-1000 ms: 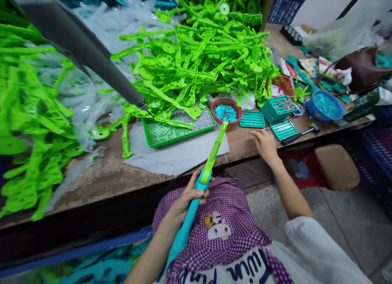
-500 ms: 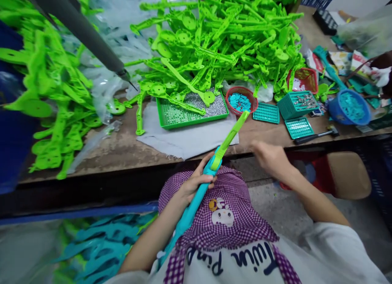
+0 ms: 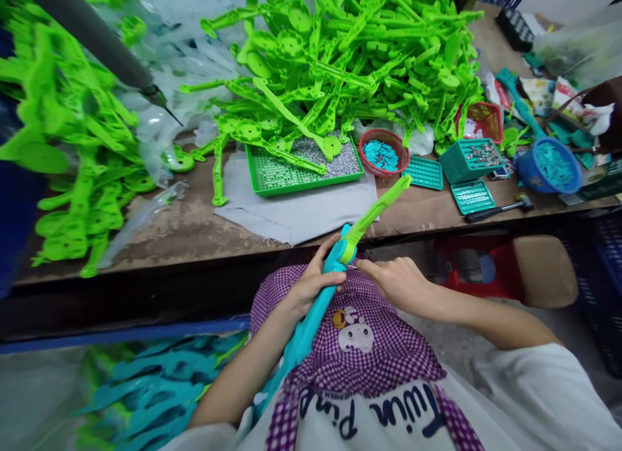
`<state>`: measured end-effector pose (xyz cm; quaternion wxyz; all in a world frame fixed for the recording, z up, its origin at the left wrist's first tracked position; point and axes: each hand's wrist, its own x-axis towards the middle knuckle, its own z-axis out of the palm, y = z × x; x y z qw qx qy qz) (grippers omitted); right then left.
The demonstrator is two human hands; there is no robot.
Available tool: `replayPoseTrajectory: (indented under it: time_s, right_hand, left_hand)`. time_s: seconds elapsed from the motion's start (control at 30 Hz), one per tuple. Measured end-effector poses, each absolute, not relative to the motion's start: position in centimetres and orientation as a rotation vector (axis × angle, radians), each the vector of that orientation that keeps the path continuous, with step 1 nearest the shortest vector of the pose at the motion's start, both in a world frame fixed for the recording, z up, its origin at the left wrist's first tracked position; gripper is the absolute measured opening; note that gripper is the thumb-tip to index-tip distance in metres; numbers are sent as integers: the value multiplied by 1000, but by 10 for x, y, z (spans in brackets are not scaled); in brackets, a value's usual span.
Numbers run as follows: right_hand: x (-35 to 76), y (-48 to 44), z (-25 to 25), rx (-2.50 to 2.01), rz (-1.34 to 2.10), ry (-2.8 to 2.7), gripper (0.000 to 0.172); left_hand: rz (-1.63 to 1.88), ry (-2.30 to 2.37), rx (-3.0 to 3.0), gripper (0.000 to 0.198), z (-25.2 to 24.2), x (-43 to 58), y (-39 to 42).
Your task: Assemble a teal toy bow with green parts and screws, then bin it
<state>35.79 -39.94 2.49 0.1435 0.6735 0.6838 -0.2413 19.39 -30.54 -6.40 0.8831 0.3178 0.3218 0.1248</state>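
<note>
A long turquoise plastic piece [image 3: 318, 308] lies slanted across my lap, with my left hand [image 3: 318, 281] wrapped round its upper part. A bright green arm [image 3: 379, 208] is joined at its top and points up and to the right. My right hand [image 3: 398, 284] is closed in a pinch beside that joint, on a small thin shiny metal piece [image 3: 350, 266] that touches the turquoise piece. Just beyond, on the table, stands a green tray [image 3: 308, 182] of small metal parts, partly covered by green arms.
Green parts [image 3: 330, 56] are heaped over the bench [image 3: 194, 224]. A dark screwdriver-like tool [image 3: 121, 62] hangs at the upper left. Small baskets and a hammer [image 3: 500, 210] lie right; a red stool [image 3: 486, 263] stands below. Turquoise pieces [image 3: 150, 386] fill the lower left.
My right hand has moved left and down from near the table edge to the joint. The green arm has tilted further to the right.
</note>
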Motion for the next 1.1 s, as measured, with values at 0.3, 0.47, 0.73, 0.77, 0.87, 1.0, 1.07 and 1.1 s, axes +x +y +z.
replayPoseTrajectory:
  time_s: [0.3, 0.47, 0.73, 0.77, 0.87, 1.0, 1.07, 1.1]
  right_hand:
    - [358, -399, -4, 2293, -1064, 1901, 41]
    - [350, -388, 0, 2163, -921, 1829, 37]
    - [363, -395, 42, 2035, -912, 1881, 31]
    - [370, -401, 52, 2060, -930, 1910, 29]
    - [388, -412, 68, 2393, -1010, 2053, 29]
    - [389, -400, 36, 2840, -1158, 2189, 34]
    - [380, -390, 12, 2894, -1241, 2216, 34]
    - [375, -386, 2, 2899, -1259, 2225, 33]
  left_hand:
    - [374, 794, 934, 98, -57, 202, -304]
    - [389, 771, 959, 98, -58, 207, -306]
    - [375, 731, 811, 99, -64, 202, -298]
    - [366, 706, 745, 100, -66, 200, -295]
    - [365, 639, 572, 101, -67, 193, -286]
    - [330, 618, 459, 94, -67, 188, -281]
    - [314, 624, 417, 89, -68, 188, -280]
    - [309, 626, 399, 87, -69, 188, -279]
